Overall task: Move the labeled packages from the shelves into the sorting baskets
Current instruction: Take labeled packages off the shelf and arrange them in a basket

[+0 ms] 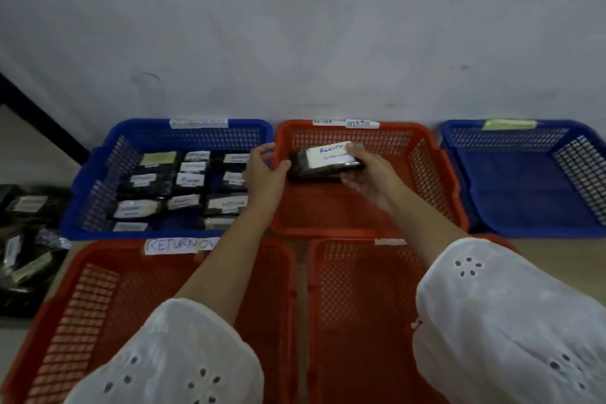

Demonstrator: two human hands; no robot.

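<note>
White sleeve (508,321) leads to right hand (370,175) gripping package (323,163) over red basket (428,162).

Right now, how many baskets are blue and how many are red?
blue baskets: 2
red baskets: 3
Total: 5

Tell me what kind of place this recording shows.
Likely a parcel returns sorting spot on a floor: a red basket tagged OVERDUE, a blue basket of labelled black packages, another package in the right hand.
</note>
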